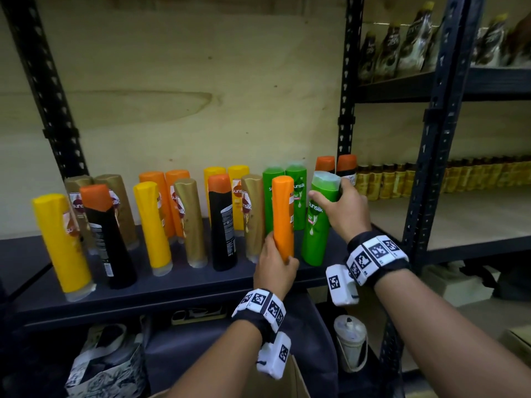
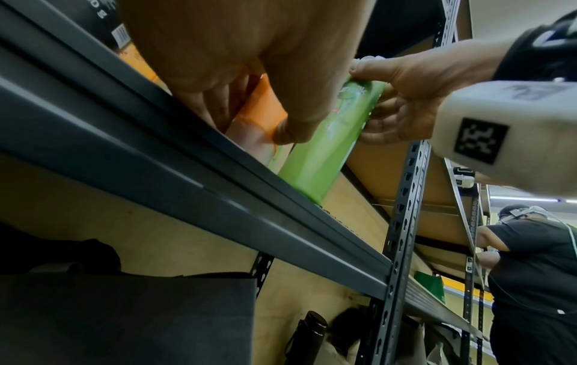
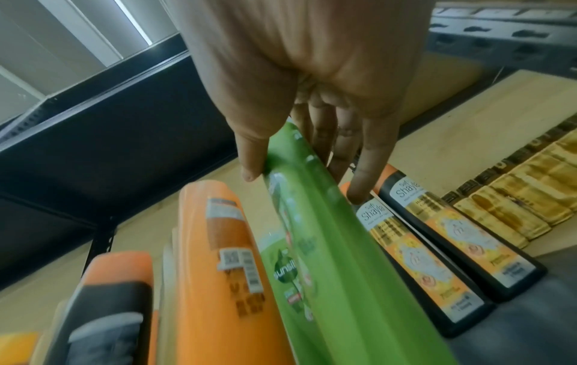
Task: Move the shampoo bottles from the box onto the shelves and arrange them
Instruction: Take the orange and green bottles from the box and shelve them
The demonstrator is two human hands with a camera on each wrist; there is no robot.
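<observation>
My left hand (image 1: 274,268) grips the lower part of an orange shampoo bottle (image 1: 283,214), cap end down, at the front of the dark shelf (image 1: 172,285). My right hand (image 1: 342,211) holds the upper part of a green Sunsilk bottle (image 1: 317,225) just right of it, its base on the shelf. In the left wrist view my left hand's fingers (image 2: 281,128) wrap the orange bottle (image 2: 262,106) beside the green bottle (image 2: 324,148). In the right wrist view thumb and fingers (image 3: 359,177) pinch the green bottle (image 3: 328,247). Several yellow, orange, gold, black and green bottles stand in rows on the shelf.
Black upright posts (image 1: 346,110) frame the bay; the neighbouring rack to the right holds rows of golden bottles (image 1: 402,179) and dark pouches (image 1: 402,47) above. Below the shelf sit a patterned bag (image 1: 106,366), a white jar (image 1: 350,340) and a cardboard box edge (image 1: 293,380). Another person (image 2: 537,271) works at the right.
</observation>
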